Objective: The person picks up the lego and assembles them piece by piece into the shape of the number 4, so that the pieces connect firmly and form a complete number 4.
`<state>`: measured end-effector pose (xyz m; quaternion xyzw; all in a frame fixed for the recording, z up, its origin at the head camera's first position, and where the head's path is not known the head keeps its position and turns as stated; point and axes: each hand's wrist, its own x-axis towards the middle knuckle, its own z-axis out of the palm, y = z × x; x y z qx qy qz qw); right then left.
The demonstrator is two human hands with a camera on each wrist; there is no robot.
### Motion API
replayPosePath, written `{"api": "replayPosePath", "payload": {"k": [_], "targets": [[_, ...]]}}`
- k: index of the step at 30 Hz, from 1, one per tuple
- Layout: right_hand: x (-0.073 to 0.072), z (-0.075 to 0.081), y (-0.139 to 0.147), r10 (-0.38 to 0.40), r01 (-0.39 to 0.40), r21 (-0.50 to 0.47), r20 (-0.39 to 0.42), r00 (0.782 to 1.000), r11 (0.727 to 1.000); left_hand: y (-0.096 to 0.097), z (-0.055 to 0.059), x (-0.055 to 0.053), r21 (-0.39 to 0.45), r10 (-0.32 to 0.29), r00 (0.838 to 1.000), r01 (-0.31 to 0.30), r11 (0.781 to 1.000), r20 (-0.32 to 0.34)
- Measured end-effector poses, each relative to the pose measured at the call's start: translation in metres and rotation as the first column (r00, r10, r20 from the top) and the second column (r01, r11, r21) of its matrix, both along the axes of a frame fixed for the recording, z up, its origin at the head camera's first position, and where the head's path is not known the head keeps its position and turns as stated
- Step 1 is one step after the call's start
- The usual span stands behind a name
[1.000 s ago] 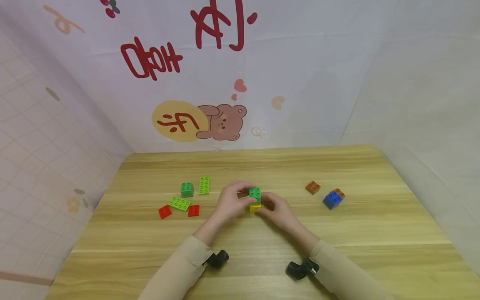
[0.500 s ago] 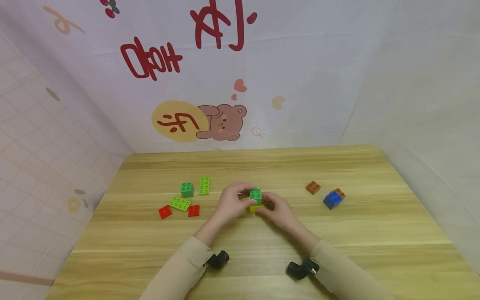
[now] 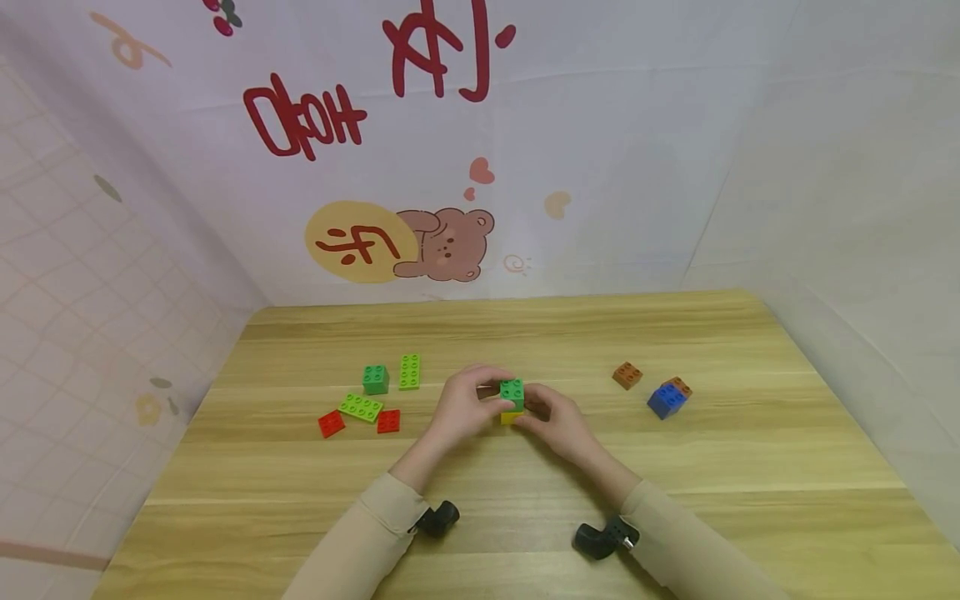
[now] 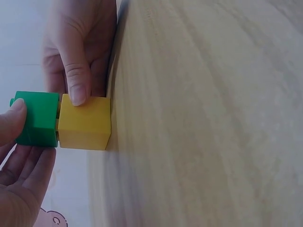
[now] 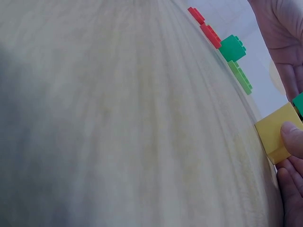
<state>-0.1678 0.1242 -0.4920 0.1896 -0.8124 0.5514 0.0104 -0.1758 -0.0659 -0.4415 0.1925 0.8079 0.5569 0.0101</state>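
Note:
My left hand (image 3: 470, 404) pinches a green toy building brick (image 4: 37, 118) between thumb and fingers. Directly under that brick stands a yellow brick (image 4: 85, 124) on the table, gripped by my right hand (image 3: 557, 423), whose thumb presses its near face. In the left wrist view a narrow gap with the yellow studs showing separates the two bricks. The green one sits straight over the yellow one, studs up. Only part of the yellow brick shows in the head view, below the green one.
Left on the wooden table (image 3: 495, 533) lie a green brick (image 3: 376, 380), two lime plates (image 3: 409, 372) and two red plates (image 3: 388, 421). To the right are a brown brick (image 3: 627, 375) and a blue brick (image 3: 667, 400) beside another brown one (image 3: 680, 387).
The green brick in my left hand has come down slightly onto the yellow one over the last second. My right hand stays in place.

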Motion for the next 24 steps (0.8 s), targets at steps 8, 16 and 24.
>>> {"api": "replayPosePath", "payload": {"k": [8,16,24], "targets": [[0.011,0.023,-0.005,-0.009,0.009,0.001,0.014,1.000,1.000,0.001,0.000,0.000,-0.020,0.011,1.000,-0.011,1.000,0.003],[-0.002,-0.005,0.000,-0.018,0.017,0.003,0.021,1.000,1.000,0.002,-0.001,0.000,-0.030,0.025,1.000,-0.025,0.999,-0.003],[-0.004,-0.005,0.002,-0.020,0.019,0.026,0.042,0.999,0.999,0.001,-0.002,-0.001,-0.036,0.019,1.000,-0.020,0.999,-0.017]]}}
